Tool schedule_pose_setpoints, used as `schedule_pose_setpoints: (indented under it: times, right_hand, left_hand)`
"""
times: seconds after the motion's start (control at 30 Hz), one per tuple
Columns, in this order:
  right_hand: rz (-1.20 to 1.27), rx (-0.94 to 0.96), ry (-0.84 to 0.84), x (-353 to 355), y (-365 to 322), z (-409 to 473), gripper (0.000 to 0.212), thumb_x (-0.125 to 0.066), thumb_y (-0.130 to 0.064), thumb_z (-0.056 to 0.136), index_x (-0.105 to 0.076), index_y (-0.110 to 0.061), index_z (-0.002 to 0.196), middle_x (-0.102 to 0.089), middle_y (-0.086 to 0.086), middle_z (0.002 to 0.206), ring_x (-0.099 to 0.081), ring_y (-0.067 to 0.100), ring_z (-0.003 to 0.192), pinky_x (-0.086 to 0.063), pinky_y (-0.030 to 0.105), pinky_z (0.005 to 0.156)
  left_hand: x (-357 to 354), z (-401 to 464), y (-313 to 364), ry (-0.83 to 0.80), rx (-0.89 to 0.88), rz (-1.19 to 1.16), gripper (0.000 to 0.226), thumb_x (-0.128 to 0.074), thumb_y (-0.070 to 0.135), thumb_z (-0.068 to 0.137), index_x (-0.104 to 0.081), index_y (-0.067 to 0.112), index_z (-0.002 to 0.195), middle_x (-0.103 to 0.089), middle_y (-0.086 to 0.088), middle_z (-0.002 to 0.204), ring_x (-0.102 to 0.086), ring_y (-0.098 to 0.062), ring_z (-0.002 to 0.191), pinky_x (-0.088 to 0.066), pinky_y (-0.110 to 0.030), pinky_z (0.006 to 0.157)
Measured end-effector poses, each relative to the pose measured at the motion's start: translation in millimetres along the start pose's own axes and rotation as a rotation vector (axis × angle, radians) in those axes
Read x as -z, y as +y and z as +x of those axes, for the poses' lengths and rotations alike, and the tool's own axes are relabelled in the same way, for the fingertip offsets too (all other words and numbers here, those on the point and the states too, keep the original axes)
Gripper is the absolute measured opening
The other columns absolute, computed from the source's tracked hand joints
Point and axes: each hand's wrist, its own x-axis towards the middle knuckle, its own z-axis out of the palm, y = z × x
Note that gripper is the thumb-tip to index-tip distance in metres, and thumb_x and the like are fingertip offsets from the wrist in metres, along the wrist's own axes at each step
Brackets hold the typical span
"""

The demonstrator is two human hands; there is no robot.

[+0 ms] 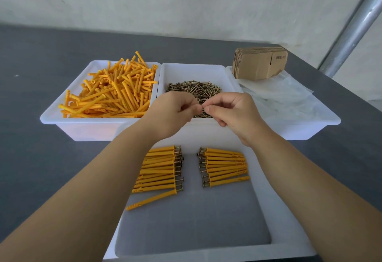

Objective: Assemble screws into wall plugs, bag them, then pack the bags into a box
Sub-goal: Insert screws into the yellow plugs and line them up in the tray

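My left hand [172,112] and my right hand [231,111] meet fingertip to fingertip above the front of the middle tub, pinching a thin screw [202,107] between them. Below them lies the pile of brown screws [194,90] in the middle white tub [198,69]. The left tub [62,121] is heaped with loose orange wall plugs [115,90]. In the near tray [266,187] two rows of plugs with screws in them lie side by side: the left row [161,168] and the right row [225,166].
A stack of flat cardboard boxes [259,63] stands at the back right, on a tub of clear plastic bags [279,96]. Everything sits on a dark grey table [41,168]. A metal pole [355,28] slants at far right.
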Motion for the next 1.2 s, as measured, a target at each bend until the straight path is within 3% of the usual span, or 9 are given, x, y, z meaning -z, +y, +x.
schedule_pose_setpoints:
  times: [0.1,0.17,0.3,0.43,0.6,0.7,0.9,1.07,1.2]
  right_hand:
    - [-0.049,0.019,0.036,-3.4,-2.5,-0.1,0.010,-0.063,-0.015,0.093,-0.072,-0.012,0.089,-0.056,-0.019,0.057,-0.048,0.000,0.055,-0.037,0.015,0.055]
    - [-0.051,0.011,0.063,-8.8,-7.3,-1.1,0.025,-0.052,-0.035,0.095,-0.068,-0.017,0.101,-0.059,-0.019,0.073,-0.054,0.001,0.070,-0.040,0.016,0.061]
    - [0.087,-0.061,0.056,-16.2,-17.0,1.3,0.052,-0.028,-0.056,0.086,-0.060,-0.033,0.121,-0.063,-0.004,0.118,-0.062,0.009,0.102,-0.049,0.025,0.075]
    - [0.179,-0.137,0.311,-4.4,-14.5,6.1,0.045,-0.027,-0.050,0.101,-0.058,-0.026,0.123,-0.066,-0.001,0.115,-0.065,0.012,0.090,-0.048,0.036,0.077]
    - [0.171,-0.206,0.436,9.2,0.0,9.3,0.040,-0.029,-0.045,0.105,-0.059,-0.024,0.122,-0.069,-0.002,0.108,-0.066,0.010,0.080,-0.047,0.031,0.069]
    - [0.164,-0.183,0.422,7.9,1.3,10.1,0.033,-0.033,-0.043,0.105,-0.060,-0.027,0.115,-0.069,-0.001,0.109,-0.065,0.007,0.075,-0.046,0.028,0.065]
    - [0.137,-0.176,0.391,3.1,-2.1,6.3,0.036,-0.040,-0.050,0.092,-0.061,-0.028,0.111,-0.068,-0.002,0.108,-0.064,0.008,0.074,-0.047,0.026,0.062]
    - [0.128,-0.176,0.376,1.4,-3.4,5.6,0.040,-0.042,-0.050,0.082,-0.062,-0.027,0.107,-0.068,-0.002,0.107,-0.064,0.009,0.074,-0.046,0.028,0.063]
    - [0.121,-0.182,0.375,2.0,-1.8,7.4,0.034,-0.045,-0.047,0.081,-0.062,-0.028,0.103,-0.068,-0.003,0.105,-0.064,0.009,0.072,-0.045,0.026,0.060]
  left_hand:
    - [-3.9,-1.4,5.6,-0.063,-0.041,-0.017,0.024,-0.058,0.025,0.097,-0.071,0.006,0.089,-0.062,-0.006,0.072,-0.042,-0.005,0.054,-0.031,-0.015,0.051]
    - [-10.8,-3.7,13.9,-0.081,-0.069,-0.079,0.024,-0.060,0.022,0.097,-0.070,0.002,0.089,-0.061,-0.009,0.070,-0.043,-0.007,0.057,-0.034,-0.019,0.055]
    - [-22.9,-7.6,25.6,-0.141,0.008,-0.409,0.012,-0.060,0.015,0.097,-0.070,0.013,0.091,-0.063,0.010,0.072,-0.059,-0.004,0.067,-0.058,-0.027,0.066]
    - [-17.8,-6.5,22.1,-0.053,0.020,-0.491,0.004,-0.066,0.011,0.093,-0.069,0.012,0.090,-0.071,-0.014,0.088,-0.066,-0.024,0.078,-0.054,-0.028,0.071]
    - [-23.7,-7.2,19.8,-0.090,-0.110,-0.149,0.008,-0.072,0.008,0.086,-0.069,0.013,0.091,-0.074,0.000,0.083,-0.069,-0.012,0.079,-0.054,-0.025,0.076]
    - [-43.2,-9.0,25.3,-0.092,-0.149,0.032,0.009,-0.071,0.010,0.084,-0.068,0.014,0.091,-0.070,0.001,0.085,-0.066,-0.016,0.082,-0.054,-0.035,0.078]
    - [-79.9,-9.6,21.9,-0.053,-0.303,0.586,0.016,-0.054,0.006,0.089,-0.045,0.018,0.086,-0.057,0.000,0.087,-0.048,-0.020,0.083,-0.043,-0.035,0.059]
    - [-78.1,-11.5,18.4,-0.012,-0.429,0.775,0.028,-0.078,-0.003,0.054,-0.059,0.016,0.061,-0.056,-0.001,0.077,-0.050,-0.021,0.074,-0.026,-0.025,0.046]
    - [-81.4,-9.0,13.8,-0.002,-0.466,0.779,0.023,-0.076,0.000,0.063,-0.060,0.016,0.062,-0.056,-0.001,0.079,-0.050,-0.021,0.077,-0.029,-0.026,0.048]
